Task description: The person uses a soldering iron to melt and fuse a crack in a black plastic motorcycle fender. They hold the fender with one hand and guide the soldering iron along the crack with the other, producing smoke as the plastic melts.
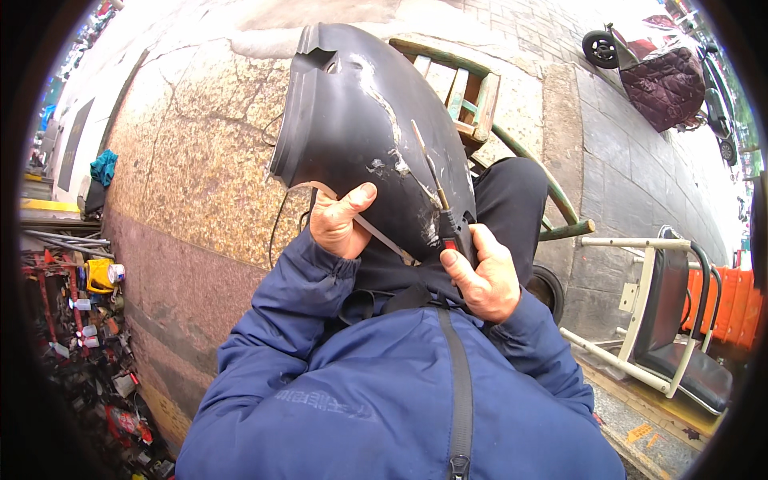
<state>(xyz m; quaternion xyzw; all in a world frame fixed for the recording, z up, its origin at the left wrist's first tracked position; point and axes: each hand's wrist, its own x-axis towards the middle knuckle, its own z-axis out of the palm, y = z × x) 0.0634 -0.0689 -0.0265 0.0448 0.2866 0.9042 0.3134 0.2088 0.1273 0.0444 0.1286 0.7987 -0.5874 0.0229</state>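
Note:
A large, curved black plastic shell rests tilted across my lap. A rough, pale seam and whitish smears run down its face. My right hand is wrapped round the black handle of a soldering iron with a red switch. The iron's long, thin metal shaft points up and left over the shell, close to the seam. At the shell's lower left edge, my left hand is closed on a thin, pale strip, its thumb pointing toward the shell. The strip's ends stick out on both sides of that hand.
Beyond the shell stands a worn wooden stool or frame. A chair with a metal frame lies on its side at right, near an orange barrier. Tools and parts crowd the left, by a yellow container. A covered scooter stands far right.

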